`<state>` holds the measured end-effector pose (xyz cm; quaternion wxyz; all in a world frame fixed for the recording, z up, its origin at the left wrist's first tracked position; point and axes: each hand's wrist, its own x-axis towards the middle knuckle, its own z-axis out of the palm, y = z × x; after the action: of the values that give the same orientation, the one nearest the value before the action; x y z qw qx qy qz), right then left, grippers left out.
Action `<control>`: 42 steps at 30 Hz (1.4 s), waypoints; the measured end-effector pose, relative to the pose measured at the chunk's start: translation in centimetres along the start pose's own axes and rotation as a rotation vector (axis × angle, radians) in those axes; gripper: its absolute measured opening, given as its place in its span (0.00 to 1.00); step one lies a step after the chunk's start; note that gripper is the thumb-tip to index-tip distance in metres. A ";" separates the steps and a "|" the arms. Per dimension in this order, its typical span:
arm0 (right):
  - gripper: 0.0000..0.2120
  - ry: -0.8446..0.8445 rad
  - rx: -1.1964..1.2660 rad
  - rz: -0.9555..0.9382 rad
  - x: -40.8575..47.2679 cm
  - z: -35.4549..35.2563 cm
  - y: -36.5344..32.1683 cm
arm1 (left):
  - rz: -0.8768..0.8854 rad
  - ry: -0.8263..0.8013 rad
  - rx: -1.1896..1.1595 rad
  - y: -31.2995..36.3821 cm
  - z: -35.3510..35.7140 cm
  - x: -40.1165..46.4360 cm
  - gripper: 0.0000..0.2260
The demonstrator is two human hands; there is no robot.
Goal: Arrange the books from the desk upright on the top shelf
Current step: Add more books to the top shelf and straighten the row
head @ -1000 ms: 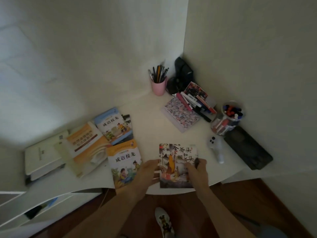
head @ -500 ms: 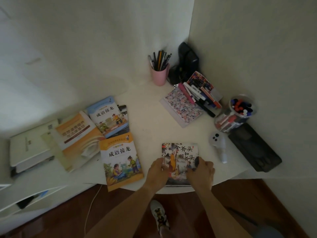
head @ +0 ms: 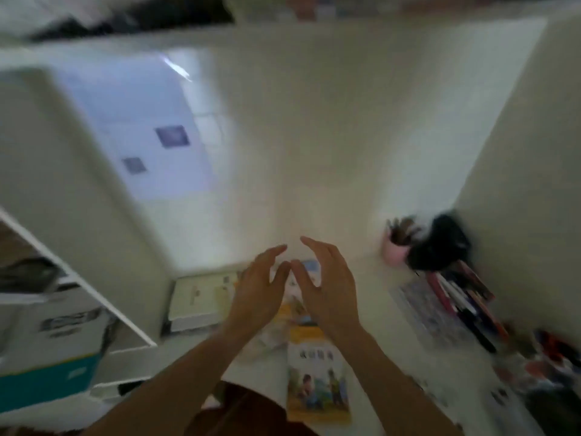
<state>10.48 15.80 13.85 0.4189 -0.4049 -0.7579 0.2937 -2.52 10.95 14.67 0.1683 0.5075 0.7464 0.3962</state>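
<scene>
The view is motion-blurred. My left hand (head: 261,287) and my right hand (head: 327,287) are raised side by side over the white desk (head: 371,357), fingers spread and nearly straight, holding nothing. Beneath them lie several flat books: an orange-covered one (head: 317,376) nearest me, a light-blue one (head: 311,266) partly hidden behind my right hand, and a thick white one (head: 198,297) at the left. I cannot make out the picture book my hands were on before. A dark band along the top edge looks like the high shelf (head: 132,17).
A pink pen cup (head: 394,253) and a black object (head: 440,243) stand in the back right corner, with a patterned notebook (head: 430,313) and pens (head: 465,300) beside them. White open shelving with boxes (head: 53,325) stands at the left.
Both hands have let go of the picture book at the desk's front edge and lifted, empty, over the books further left. The view has swung upward and blurred.
</scene>
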 end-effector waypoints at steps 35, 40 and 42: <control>0.38 -0.020 -0.429 0.189 27.1 -9.6 -30.3 | 0.620 0.331 1.016 12.9 -36.1 16.0 0.43; 0.31 0.118 -0.184 0.329 28.6 -11.3 -29.3 | 0.623 0.248 1.024 14.1 -36.9 16.5 0.53; 0.32 0.176 0.053 0.328 28.9 -12.2 -29.7 | 0.646 0.224 1.054 14.4 -37.4 16.5 0.53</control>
<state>0.94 27.04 54.46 0.4405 -0.5360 -0.6342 0.3412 -25.02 12.34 51.71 -0.3119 0.6778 0.6634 0.0567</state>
